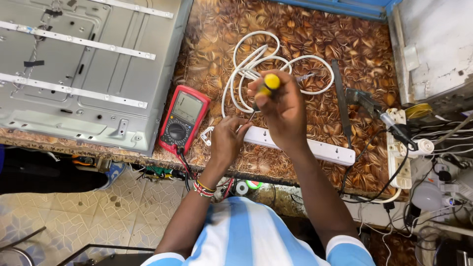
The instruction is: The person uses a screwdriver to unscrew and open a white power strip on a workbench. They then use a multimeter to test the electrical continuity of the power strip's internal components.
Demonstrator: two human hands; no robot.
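Currently the person's right hand (282,109) is clenched around a screwdriver (265,87) with a yellow-capped handle, held nearly upright, its thin shaft running down toward the near end of a long white power strip (315,148). Whether the tip touches the strip cannot be told. The left hand (227,140) sits just beside and below the right one, fingers curled down on the strip's end, pressing it to the patterned brown table (295,44); it grips nothing else that can be seen. A beaded bracelet (203,188) circles that wrist.

Just beyond the right hand lies a coiled white cable (246,64), partly hidden by the knuckles. Left of the left hand, near but apart from it, rests a red multimeter (183,119), screen up, dial toward the person. Farther left lies a grey metal panel (84,74) crossed by pale strips. Right of the right hand, well apart, lies a dark flat bar (341,101).
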